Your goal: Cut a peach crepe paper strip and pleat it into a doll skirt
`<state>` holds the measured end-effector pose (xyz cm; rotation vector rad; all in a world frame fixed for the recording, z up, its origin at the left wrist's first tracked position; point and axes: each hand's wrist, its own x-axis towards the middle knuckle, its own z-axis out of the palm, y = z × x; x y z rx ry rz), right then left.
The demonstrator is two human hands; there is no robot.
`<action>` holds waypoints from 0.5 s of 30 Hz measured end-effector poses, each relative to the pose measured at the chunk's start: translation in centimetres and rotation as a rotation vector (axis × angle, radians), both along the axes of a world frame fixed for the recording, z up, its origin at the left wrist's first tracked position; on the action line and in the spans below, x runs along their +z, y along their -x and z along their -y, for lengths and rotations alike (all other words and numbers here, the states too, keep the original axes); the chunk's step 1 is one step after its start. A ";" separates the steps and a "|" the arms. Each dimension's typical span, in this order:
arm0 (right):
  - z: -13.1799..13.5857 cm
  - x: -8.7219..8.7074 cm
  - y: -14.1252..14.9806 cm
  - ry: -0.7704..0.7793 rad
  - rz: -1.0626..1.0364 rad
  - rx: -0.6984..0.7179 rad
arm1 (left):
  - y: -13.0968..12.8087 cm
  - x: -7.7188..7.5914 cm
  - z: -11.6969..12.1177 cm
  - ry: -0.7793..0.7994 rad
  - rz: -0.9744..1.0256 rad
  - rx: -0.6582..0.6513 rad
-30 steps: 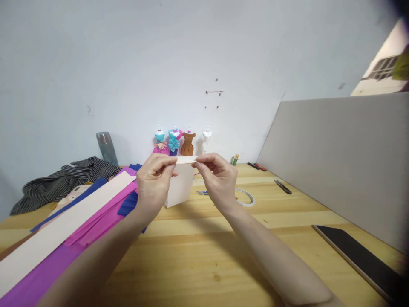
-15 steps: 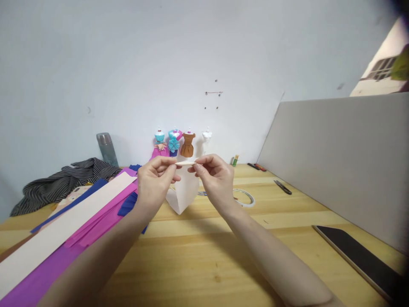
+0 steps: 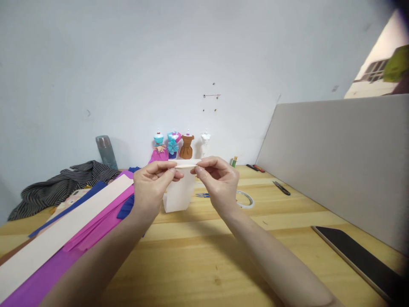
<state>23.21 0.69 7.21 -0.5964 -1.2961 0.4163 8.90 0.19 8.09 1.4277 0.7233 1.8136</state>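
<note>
A pale strip of paper hangs between my hands in front of me, its top edge folded over. My left hand pinches the left end of that fold between thumb and fingers. At the right end, my right hand grips the same fold in a similar pinch. The lower part of the strip bends near the tabletop. Blue-handled thread snips lie behind my right hand, partly covered by it. Just right of that hand is a white ring-shaped roll of tape.
Coloured paper sheets and a striped cloth lie left, near a bottle. Small dress forms stand by the wall. Right are a phone, black snips, a glue stick and a large pale board.
The hanging part of the strip has swung and now faces me more flatly, with its upper edge showing behind the fold. Both hands keep their pinch, sitting slightly lower in view.
</note>
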 end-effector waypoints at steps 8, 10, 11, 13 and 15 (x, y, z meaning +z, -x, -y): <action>0.1 -0.3 0.1 -0.023 0.019 -0.035 | 0.0 0.0 0.1 -0.040 -0.053 0.083; 0.1 -0.3 0.1 -0.034 0.019 -0.036 | -0.1 0.1 0.2 -0.039 -0.061 0.098; 0.1 -0.3 0.1 -0.037 0.021 -0.038 | -0.1 0.2 0.3 -0.037 -0.062 0.100; 0.0 -0.3 0.0 -0.039 0.029 -0.042 | -0.2 0.2 0.4 -0.029 -0.062 0.100; 0.0 -0.3 0.0 -0.035 0.037 -0.044 | -0.1 0.4 0.4 -0.017 -0.067 0.099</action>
